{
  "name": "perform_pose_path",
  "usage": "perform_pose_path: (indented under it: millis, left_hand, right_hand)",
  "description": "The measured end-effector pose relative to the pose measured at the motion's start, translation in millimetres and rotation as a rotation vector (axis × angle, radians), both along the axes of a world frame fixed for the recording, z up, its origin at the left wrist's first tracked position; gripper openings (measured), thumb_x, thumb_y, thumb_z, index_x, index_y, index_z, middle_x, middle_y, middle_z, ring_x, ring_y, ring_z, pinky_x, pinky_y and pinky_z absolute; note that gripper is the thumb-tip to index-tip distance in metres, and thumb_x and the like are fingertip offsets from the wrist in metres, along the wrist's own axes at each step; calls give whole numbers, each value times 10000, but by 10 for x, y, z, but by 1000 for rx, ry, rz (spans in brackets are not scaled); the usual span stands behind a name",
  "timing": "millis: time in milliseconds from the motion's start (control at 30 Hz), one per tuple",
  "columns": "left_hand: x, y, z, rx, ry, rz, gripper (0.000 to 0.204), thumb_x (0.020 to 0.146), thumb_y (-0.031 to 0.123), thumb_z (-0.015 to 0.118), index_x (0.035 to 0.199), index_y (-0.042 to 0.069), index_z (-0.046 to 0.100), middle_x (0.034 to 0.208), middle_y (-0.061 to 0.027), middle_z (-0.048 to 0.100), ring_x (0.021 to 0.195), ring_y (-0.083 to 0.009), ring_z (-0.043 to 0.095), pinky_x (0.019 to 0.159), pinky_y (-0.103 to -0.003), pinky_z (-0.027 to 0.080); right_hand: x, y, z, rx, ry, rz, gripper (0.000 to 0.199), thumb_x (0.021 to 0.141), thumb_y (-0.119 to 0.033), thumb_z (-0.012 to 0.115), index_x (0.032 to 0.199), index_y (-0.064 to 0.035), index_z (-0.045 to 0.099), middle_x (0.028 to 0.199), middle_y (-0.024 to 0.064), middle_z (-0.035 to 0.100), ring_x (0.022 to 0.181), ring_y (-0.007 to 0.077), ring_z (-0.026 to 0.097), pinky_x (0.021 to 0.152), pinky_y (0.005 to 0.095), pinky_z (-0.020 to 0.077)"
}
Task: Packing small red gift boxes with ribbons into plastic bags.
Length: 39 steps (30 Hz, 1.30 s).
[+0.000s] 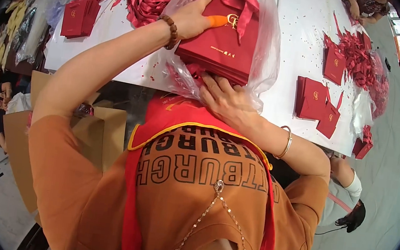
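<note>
A stack of red paper gift bags with a red ribbon bow and gold print lies partly inside a clear plastic bag at the table's near edge. My left hand grips the stack's left side, its thumb in an orange finger cot pressing on the top face. At the near end, my right hand has its fingers bent against the stack's lower edge and the crumpled plastic. Its fingertips are partly hidden there.
Red ribbons heap behind my left arm, near more gift bags. On the right of the white table lie further bags and ribbons. An open cardboard box stands lower left. Other people are nearby.
</note>
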State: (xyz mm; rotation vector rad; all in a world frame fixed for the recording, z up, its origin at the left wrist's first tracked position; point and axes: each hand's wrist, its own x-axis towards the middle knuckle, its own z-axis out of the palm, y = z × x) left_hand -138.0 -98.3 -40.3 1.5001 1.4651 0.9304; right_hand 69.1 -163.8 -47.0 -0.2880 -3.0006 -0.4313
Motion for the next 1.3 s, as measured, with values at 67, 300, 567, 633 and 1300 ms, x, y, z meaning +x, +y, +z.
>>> perform_pose_path:
  millis: [67,300,567,633,1300]
  left_hand:
    - [-28,32,-65,63,142,12,725,765,338,622,1349,141,240,1250,-210,432,1125,-310,455,920,-342,378]
    - [32,45,-101,72,235,32,719,762,359,609,1349,184,233,1244,-253,412,1149,-371,407,940,-394,353]
    - [118,20,86,-48,298,31,687,785,348,586,1354,208,228,1243,-254,411,1176,-353,387,960,-378,326]
    - [142,6,46,1,315,59,691,781,360,590,1353,228,227,1189,-277,441,1142,-388,405,948,-409,332]
    - [101,-37,-140,125,264,62,686,784,341,592,1350,206,228,1157,-272,458,1110,-392,419,919,-413,351]
  right_hand:
    - [7,21,65,-91,4,-25,255,720,-161,523,952,-57,533,1168,127,495,866,168,518,527,234,483]
    - [204,221,1006,-860,-217,-116,172,774,-140,504,907,-33,526,813,128,573,657,295,579,563,386,451]
    - [-141,753,1077,-734,6,-110,178,811,-103,417,918,11,500,833,201,555,846,336,552,719,415,430]
    - [-193,1054,844,-695,-53,-259,206,796,-103,412,951,9,490,879,205,560,886,349,540,758,421,422]
    - [-109,929,1015,507,38,-128,389,648,-220,669,1021,-193,561,1312,61,364,1237,203,287,920,454,287]
